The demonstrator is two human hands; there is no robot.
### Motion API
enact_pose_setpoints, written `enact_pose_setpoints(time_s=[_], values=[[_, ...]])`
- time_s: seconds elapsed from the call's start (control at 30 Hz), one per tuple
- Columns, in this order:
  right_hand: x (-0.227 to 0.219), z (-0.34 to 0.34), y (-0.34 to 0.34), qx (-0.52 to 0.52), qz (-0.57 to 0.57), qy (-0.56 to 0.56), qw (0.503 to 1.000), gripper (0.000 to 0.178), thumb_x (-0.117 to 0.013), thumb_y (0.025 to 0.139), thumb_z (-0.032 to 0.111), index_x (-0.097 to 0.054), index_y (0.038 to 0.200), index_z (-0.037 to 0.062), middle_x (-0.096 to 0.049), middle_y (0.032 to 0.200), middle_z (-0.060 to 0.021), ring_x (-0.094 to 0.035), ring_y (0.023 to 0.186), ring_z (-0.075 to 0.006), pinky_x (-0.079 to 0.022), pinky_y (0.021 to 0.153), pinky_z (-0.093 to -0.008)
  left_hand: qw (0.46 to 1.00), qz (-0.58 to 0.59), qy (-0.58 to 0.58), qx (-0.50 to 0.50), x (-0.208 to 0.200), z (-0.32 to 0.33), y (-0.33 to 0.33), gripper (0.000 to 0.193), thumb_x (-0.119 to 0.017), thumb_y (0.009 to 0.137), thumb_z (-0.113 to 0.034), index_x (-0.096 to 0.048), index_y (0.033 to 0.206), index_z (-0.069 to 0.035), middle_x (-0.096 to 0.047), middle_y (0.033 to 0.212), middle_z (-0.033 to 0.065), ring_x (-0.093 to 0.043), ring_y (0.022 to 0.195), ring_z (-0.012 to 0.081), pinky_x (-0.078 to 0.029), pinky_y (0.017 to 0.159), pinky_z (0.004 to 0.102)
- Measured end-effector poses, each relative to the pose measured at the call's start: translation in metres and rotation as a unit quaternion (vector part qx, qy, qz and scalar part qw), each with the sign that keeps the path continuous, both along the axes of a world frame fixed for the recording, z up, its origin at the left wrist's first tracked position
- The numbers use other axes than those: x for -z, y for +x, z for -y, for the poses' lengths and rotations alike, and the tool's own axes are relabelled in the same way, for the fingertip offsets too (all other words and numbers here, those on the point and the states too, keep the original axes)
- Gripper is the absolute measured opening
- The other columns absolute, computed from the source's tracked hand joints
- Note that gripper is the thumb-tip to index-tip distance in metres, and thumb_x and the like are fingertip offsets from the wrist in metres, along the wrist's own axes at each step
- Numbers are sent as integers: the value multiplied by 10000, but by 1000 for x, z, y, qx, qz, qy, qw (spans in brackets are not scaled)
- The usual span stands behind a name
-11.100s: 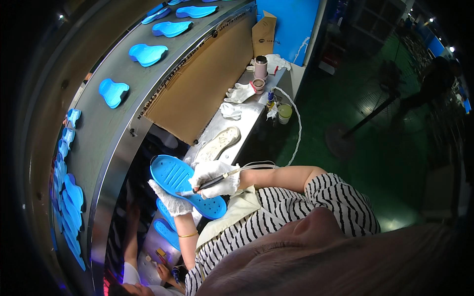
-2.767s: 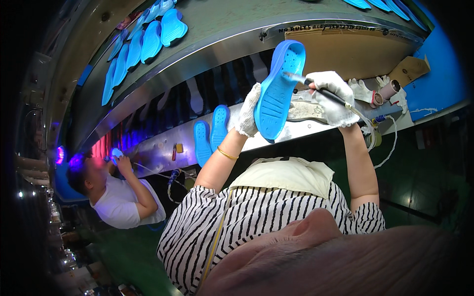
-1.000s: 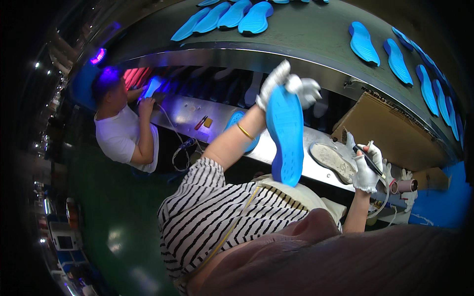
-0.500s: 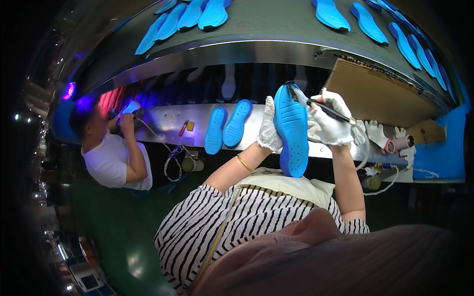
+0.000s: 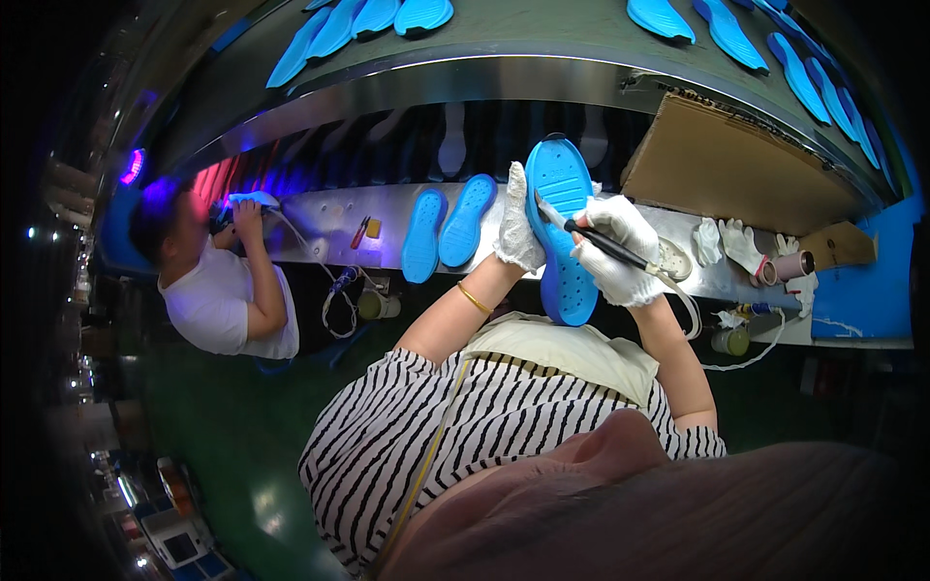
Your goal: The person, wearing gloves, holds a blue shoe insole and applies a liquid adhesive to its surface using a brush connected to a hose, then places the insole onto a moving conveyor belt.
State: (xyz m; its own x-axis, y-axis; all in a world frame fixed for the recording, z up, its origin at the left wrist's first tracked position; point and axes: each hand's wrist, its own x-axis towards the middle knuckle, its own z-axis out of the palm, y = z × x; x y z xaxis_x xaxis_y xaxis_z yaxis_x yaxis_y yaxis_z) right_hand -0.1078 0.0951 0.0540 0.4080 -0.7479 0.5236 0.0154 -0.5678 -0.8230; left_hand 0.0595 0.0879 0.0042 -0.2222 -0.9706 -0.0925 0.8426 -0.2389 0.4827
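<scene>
A blue shoe sole (image 5: 566, 276) stands up in front of me, dotted with small holes and ribbed across its middle. My left hand (image 5: 519, 232), in a white glove, grips its left edge with the thumb up. In my gloved right hand (image 5: 635, 230) is a black-handled brush (image 5: 612, 246) with a pale hose trailing from its rear end. The brush tip lies at the sole's left edge, near the ribs. Two more blue soles, a left one (image 5: 422, 237) and a right one (image 5: 467, 221), lie side by side on the metal bench.
Behind the bench runs a conveyor belt (image 5: 542, 27) carrying several blue soles. A cardboard sheet (image 5: 736, 160) leans at the right, near white gloves (image 5: 741, 250) and a spool (image 5: 794, 265). At the left a person (image 5: 228, 300) in a white shirt holds a blue piece.
The brush has moved from the sole's upper end down to its left edge near the ribs. My right hand came lower and left; the sole sits slightly higher in view.
</scene>
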Motion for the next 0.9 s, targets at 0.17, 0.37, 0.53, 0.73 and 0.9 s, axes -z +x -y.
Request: enact_pose_setpoints(time_s=[0.17,0.37,0.53,0.73,0.9], values=[[6,-9,-2,47,4,-15,999,204,-737,739,-8,-658,924,23,-649,880,-89,-655,781,-162,-533,703,-291,999,32,-28,6,-7,-8,10,1003,-400,842,-823,-387,1446,-22,-530,1353,245,-585,1187,376,-506,1002,516],[20,-34,-20,-36,34,222,974,170,-744,793,25,-651,935,22,-673,901,-56,-645,763,-122,-536,713,-279,994,107,15,35,-7,-22,20,935,-399,861,-803,-455,1404,-44,-592,1291,190,-618,1141,306,-533,972,459],[36,-37,-39,75,31,187,979,135,-707,862,16,-636,977,24,-685,939,-66,-654,849,-108,-540,770,-275,973,223,-52,21,18,-51,6,722,-370,976,-619,-404,1444,-70,-547,1340,131,-575,1185,236,-497,1026,399],[39,-40,-33,15,47,248,968,121,-724,864,46,-657,964,33,-695,967,-71,-640,811,-104,-526,746,-263,989,143,-41,12,20,-38,1,863,-353,915,-723,-369,1458,-53,-543,1346,174,-584,1183,292,-501,1024,435],[22,-30,-20,43,22,20,999,133,-751,820,9,-680,930,31,-710,933,-93,-672,818,-145,-538,784,-286,992,-37,-87,83,6,-18,-2,1155,-352,708,-925,-389,1437,-30,-561,1321,182,-590,1163,339,-503,1004,490]])
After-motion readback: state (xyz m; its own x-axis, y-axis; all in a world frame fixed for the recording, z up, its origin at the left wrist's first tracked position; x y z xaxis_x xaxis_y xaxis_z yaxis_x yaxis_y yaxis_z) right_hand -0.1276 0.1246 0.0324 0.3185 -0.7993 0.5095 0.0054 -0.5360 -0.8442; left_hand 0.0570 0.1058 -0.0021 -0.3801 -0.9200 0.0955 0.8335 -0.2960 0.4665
